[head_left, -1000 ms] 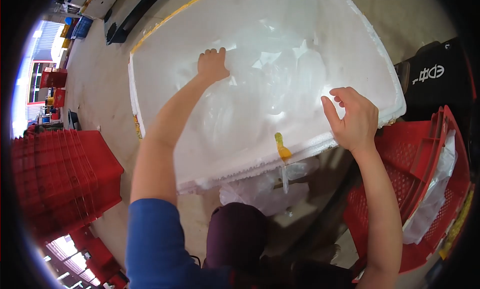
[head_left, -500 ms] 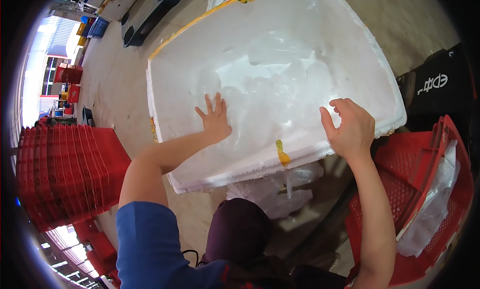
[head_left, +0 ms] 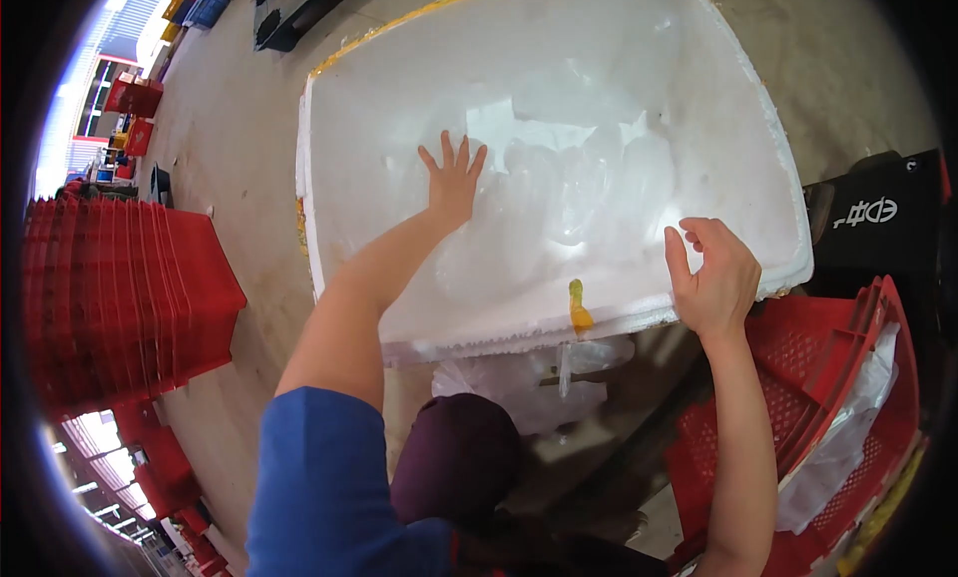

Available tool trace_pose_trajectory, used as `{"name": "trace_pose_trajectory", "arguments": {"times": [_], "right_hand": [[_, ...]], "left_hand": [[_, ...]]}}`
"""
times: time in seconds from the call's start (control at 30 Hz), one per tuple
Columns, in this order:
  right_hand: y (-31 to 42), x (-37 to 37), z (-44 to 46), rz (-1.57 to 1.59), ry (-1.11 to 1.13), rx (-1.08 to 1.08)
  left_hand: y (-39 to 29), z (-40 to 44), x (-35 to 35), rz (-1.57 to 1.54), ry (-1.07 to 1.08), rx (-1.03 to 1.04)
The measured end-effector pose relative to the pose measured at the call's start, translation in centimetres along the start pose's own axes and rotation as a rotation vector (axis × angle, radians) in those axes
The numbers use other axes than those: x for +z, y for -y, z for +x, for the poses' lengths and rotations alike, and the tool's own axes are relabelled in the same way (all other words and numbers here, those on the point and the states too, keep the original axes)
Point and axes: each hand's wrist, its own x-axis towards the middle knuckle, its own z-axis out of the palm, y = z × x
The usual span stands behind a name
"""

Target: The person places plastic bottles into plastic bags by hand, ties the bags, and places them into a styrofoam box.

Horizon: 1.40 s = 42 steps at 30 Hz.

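Observation:
A large white foam slab or box (head_left: 399, 88) with yellow tape on its edges fills the middle of the view; I cannot tell how deep it is. Clear, wrinkled plastic film (head_left: 569, 193) lies over its face. My left hand (head_left: 455, 183) rests flat on the film with its fingers spread. Over the near right part of the foam is my right hand (head_left: 718, 278), thumb apart from its bent fingers and nothing seen between them. Whether the right hand touches the foam is unclear.
Nested red crates (head_left: 130, 297) stand on the left. At the right, a red basket (head_left: 798, 417) holds clear plastic bags (head_left: 848, 427), beside a black object with white lettering (head_left: 866, 212). More clear plastic (head_left: 519, 382) hangs below the foam's near edge.
My left hand has slid forward and slightly right across the film, which looks flatter around it. My right hand has moved slightly down and right in view. The camera view has shifted.

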Motion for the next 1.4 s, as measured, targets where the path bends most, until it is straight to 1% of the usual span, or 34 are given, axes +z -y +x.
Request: {"name": "trace_pose_trajectory", "arguments": {"times": [0.07,0.1,0.17,0.23,0.3,0.37,0.4,0.43,0.5,0.53,0.6,0.63,0.67,0.7,0.83,0.9,0.93,1.0,1.07,1.1,1.17,1.23,1.27,1.3,1.33,1.37,1.4], "right_hand": [[0.0,0.1,0.3,0.027,-0.046,0.019],[-0.1,0.1,0.6,0.025,-0.059,0.032],[-0.2,0.2,0.6,0.032,-0.049,0.030],[0.0,0.1,0.5,0.013,-0.046,0.054],[-0.1,0.0,0.5,0.016,-0.027,0.060],[-0.2,0.0,0.5,0.002,-0.026,0.052],[-0.2,0.0,0.4,0.000,-0.021,0.052],[-0.2,0.0,0.5,-0.003,-0.015,0.041],[-0.1,0.2,0.5,0.016,-0.033,0.056],[-0.1,0.2,0.4,0.017,-0.029,0.050],[-0.2,0.1,0.3,0.033,-0.034,0.022],[-0.3,0.0,0.4,0.024,-0.039,0.018],[-0.4,0.0,0.4,0.017,-0.027,0.015],[-0.3,-0.1,0.2,0.013,-0.015,0.016],[-0.3,0.0,0.4,0.015,-0.034,0.025],[-0.1,-0.1,0.5,0.023,-0.039,0.029],[0.0,-0.1,0.4,0.029,-0.035,0.042],[-0.1,-0.1,0.5,0.030,-0.049,0.027],[-0.2,-0.1,0.3,0.017,-0.056,0.017],[-0.3,0.0,0.4,0.002,-0.061,0.016],[-0.5,0.3,0.1,-0.026,-0.035,0.045],[-0.5,0.4,0.0,-0.036,-0.020,0.072],[-0.3,0.3,0.0,-0.057,0.008,0.089],[-0.4,0.4,-0.1,-0.056,0.014,0.083],[-0.4,0.5,-0.1,-0.071,-0.002,0.080],[-0.3,0.4,-0.2,-0.087,-0.019,0.077],[0.2,-0.1,-0.2,-0.138,0.073,0.129]], "left_hand": [[0.2,0.6,-1.1,-0.055,0.101,0.022],[0.1,1.1,-2.1,-0.045,0.089,0.034],[-1.1,0.7,-3.6,-0.178,-0.015,0.006],[-3.2,0.2,-5.5,-0.396,-0.359,0.322],[-7.6,-0.2,-6.1,-0.513,-0.379,0.628],[-11.5,-0.3,-5.0,-0.437,-0.461,0.724],[-12.4,-0.3,-5.1,-0.280,-0.489,0.673],[-12.9,-0.3,-5.0,-0.288,-0.490,0.662],[-13.1,-0.8,-5.4,-0.461,-0.311,0.504],[-12.9,-0.8,-5.4,-0.463,-0.309,0.498],[-12.5,-0.5,-5.3,-0.440,-0.133,0.407],[-12.3,-0.4,-4.6,-0.446,-0.160,0.401],[-12.0,-0.5,-3.6,-0.455,-0.184,0.400],[-11.6,-0.6,-3.7,-0.516,-0.143,0.406],[-11.1,-0.7,-4.3,-0.483,-0.146,0.403],[-10.4,-0.2,-4.7,-0.580,-0.125,0.456],[-9.9,0.0,-4.8,-0.579,-0.131,0.448],[-8.2,0.5,-5.8,-0.472,0.023,0.582],[-6.5,0.3,-7.5,-0.409,0.191,0.579],[-5.4,-0.8,-8.1,-0.532,0.028,0.509],[-2.3,-3.4,-11.0,-0.829,-0.504,0.482],[1.6,-9.4,-16.9,-1.080,-0.772,0.381],[3.0,-12.6,-18.2,-1.151,-0.902,0.332],[4.1,-16.4,-18.8,-1.122,-0.938,0.225],[4.9,-19.6,-18.1,-1.131,-1.042,0.234],[4.7,-22.6,-16.7,-1.160,-1.091,0.204],[4.3,-25.3,-15.2,-1.219,-0.989,0.183]]}}
